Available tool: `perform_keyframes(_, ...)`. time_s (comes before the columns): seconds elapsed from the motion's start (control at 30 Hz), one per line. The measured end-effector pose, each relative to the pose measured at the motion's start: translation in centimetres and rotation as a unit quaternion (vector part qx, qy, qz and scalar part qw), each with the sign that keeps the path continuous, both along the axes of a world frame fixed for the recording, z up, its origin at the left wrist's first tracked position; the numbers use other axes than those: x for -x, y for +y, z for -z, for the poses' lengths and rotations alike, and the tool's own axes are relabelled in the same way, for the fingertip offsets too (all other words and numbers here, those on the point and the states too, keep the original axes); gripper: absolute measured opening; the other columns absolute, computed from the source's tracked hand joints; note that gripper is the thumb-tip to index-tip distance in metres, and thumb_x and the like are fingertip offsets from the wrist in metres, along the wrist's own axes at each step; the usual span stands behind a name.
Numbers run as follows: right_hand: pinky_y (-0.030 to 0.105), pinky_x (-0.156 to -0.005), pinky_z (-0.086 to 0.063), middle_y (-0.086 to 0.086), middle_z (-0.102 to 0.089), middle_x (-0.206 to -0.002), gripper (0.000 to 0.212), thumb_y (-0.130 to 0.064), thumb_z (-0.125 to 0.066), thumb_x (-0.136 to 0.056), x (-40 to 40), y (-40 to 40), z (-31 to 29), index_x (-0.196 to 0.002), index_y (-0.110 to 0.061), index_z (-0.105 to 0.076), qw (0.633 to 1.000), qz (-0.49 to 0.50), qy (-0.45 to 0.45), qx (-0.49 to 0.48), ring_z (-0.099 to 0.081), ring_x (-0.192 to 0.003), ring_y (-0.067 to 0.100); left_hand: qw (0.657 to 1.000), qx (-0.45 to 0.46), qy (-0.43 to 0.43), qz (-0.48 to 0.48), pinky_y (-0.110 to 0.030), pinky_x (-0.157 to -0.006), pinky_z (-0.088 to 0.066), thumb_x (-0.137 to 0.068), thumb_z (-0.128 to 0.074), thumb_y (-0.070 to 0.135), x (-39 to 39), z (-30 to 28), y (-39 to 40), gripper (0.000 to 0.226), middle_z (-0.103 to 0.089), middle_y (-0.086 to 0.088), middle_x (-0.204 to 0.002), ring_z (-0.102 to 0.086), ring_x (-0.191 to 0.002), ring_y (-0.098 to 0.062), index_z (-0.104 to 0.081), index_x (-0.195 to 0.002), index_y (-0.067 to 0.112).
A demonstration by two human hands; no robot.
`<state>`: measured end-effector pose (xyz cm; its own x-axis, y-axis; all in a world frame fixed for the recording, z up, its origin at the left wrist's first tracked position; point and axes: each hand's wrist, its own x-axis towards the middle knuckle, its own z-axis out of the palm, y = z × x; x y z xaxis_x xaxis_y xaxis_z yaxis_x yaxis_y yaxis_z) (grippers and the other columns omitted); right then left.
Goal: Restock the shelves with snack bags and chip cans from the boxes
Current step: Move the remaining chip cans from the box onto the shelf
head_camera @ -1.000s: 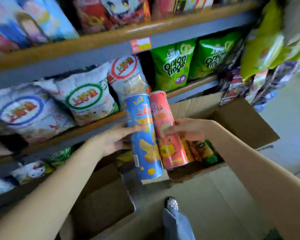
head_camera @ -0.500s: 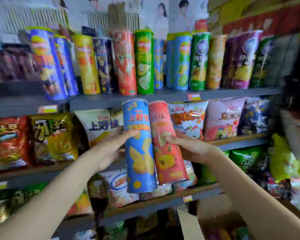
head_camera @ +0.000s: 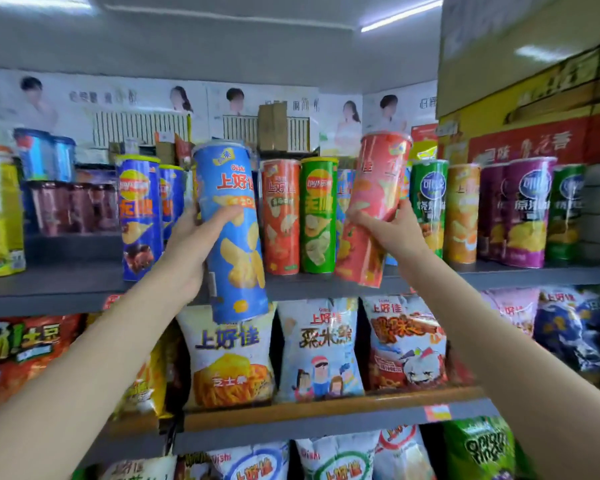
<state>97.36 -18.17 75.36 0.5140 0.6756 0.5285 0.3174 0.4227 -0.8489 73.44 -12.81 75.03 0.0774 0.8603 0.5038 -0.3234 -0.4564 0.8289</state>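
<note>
Up at the top shelf, both hands are raised with a chip can each. Left hand has its fingers wrapped around the middle of a blue Oishi chip can, thumb across the front, and the can leans a bit with its top toward the left. Its bottom end hangs down past the shelf edge, in front of a white snack bag on the shelf below.

Right hand grips a pink-red chip can around its lower half, fingers curled on the side. That one tilts the other way, top toward the right, and its bottom end sits right at the front edge of the top shelf, though I can't really tell if it's touching the shelf or just hovering over it.

Between the two held cans, a red can and a green can stand upright on the shelf. More cans line up either side: a dark blue can on the left, green, orange and purple ones on the right. Snack bags fill the wooden-edged shelf underneath.
</note>
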Motion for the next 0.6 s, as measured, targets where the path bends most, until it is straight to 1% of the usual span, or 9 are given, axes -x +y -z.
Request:
perform_keyframes(0.07,0.028,-0.074,-0.046,0.000,-0.056,-0.104,0.055,-0.026,-0.079,-0.072,-0.3,0.7,-0.7,-0.109,-0.017,-0.039,0.999,0.030,-0.017,-0.015,-0.058,-0.088,0.015,1.000,-0.010,-0.021,-0.016,-0.020,-0.052,-0.052,-0.084,-0.066,0.020,-0.4,-1.2,0.9,0.017,-0.069,0.004,-0.089,-0.067,-0.063,-0.006,-0.059,-0.098,0.026)
perform_keyframes(0.13,0.030,-0.078,-0.048,-0.002,-0.055,-0.102,0.057,-0.032,-0.080,-0.070,0.0,1.7,-0.7,-0.108,-0.019,-0.039,0.997,0.053,-0.063,0.003,-0.058,-0.093,0.018,0.999,-0.013,-0.034,-0.024,-0.024,-0.057,-0.052,-0.083,-0.066,0.021,-0.9,-1.8,1.7,0.018,-0.069,0.001,-0.094,-0.066,-0.067,-0.010,-0.058,-0.099,0.025)
perform_keyframes(0.2,0.026,-0.075,-0.048,-0.003,-0.054,-0.103,0.060,-0.035,-0.080,-0.070,0.4,2.5,-0.2,-0.112,-0.016,-0.041,0.995,0.042,-0.090,0.030,-0.057,-0.095,0.017,0.999,-0.010,-0.027,-0.024,-0.025,-0.060,-0.051,-0.083,-0.066,0.022,-1.7,-1.9,2.4,0.025,-0.068,-0.001,-0.097,-0.066,-0.070,-0.012,-0.057,-0.106,0.023)
perform_keyframes(0.27,0.024,-0.072,-0.045,-0.003,-0.053,-0.103,0.064,-0.039,-0.079,-0.071,0.8,3.0,0.1,-0.117,-0.013,-0.042,0.992,0.038,-0.113,0.047,-0.054,-0.093,0.014,1.000,-0.023,-0.016,-0.007,-0.021,-0.054,-0.051,-0.084,-0.065,0.020,-2.4,-1.8,2.9,0.023,-0.069,0.003,-0.093,-0.067,-0.067,-0.008,-0.056,-0.105,0.024)
perform_keyframes(0.33,0.027,-0.077,-0.046,-0.002,-0.053,-0.104,0.067,-0.041,-0.079,-0.071,0.8,3.6,0.2,-0.118,-0.011,-0.042,0.990,0.048,-0.127,0.042,-0.054,-0.094,0.015,0.999,-0.039,-0.007,0.017,-0.018,-0.050,-0.051,-0.085,-0.064,0.019,-3.2,-1.8,3.1,0.017,-0.069,0.008,-0.088,-0.067,-0.063,-0.005,-0.057,-0.097,0.028)
perform_keyframes(0.4,0.028,-0.078,-0.046,-0.001,-0.054,-0.104,0.066,-0.040,-0.080,-0.069,0.6,4.0,0.2,-0.115,-0.011,-0.042,0.991,0.062,-0.118,0.030,-0.054,-0.093,0.015,0.998,-0.046,0.001,0.039,-0.021,-0.053,-0.053,-0.084,-0.064,0.019,-3.7,-1.8,3.0,0.016,-0.070,0.009,-0.087,-0.068,-0.066,-0.006,-0.057,-0.094,0.030)
perform_keyframes(0.43,0.032,-0.081,-0.046,0.000,-0.055,-0.106,0.066,-0.042,-0.080,-0.067,0.4,4.3,0.3,-0.112,-0.012,-0.041,0.989,0.079,-0.118,0.027,-0.055,-0.095,0.018,0.998,-0.051,0.010,0.048,-0.023,-0.056,-0.054,-0.083,-0.065,0.019,-4.0,-1.8,3.0,0.017,-0.071,0.007,-0.090,-0.069,-0.069,-0.008,-0.059,-0.096,0.030)
perform_keyframes(0.53,0.050,-0.092,-0.044,0.001,-0.057,-0.103,0.068,-0.049,-0.078,-0.066,0.0,4.7,0.6,-0.109,-0.013,-0.040,0.980,0.146,-0.132,0.034,-0.058,-0.103,0.029,0.994,-0.055,0.039,0.081,-0.032,-0.069,-0.053,-0.075,-0.069,0.025,-4.6,-1.8,3.0,0.031,-0.071,0.001,-0.100,-0.068,-0.082,-0.017,-0.061,-0.105,0.027)
perform_keyframes(0.6,0.050,-0.091,-0.045,0.003,-0.059,-0.104,0.070,-0.051,-0.076,-0.067,-0.5,4.6,1.0,-0.114,-0.012,-0.040,0.979,0.157,-0.119,0.044,-0.059,-0.101,0.031,0.992,-0.055,0.046,0.103,-0.033,-0.069,-0.053,-0.075,-0.068,0.025,-5.3,-1.5,3.1,0.030,-0.071,0.001,-0.099,-0.069,-0.081,-0.017,-0.060,-0.104,0.029)
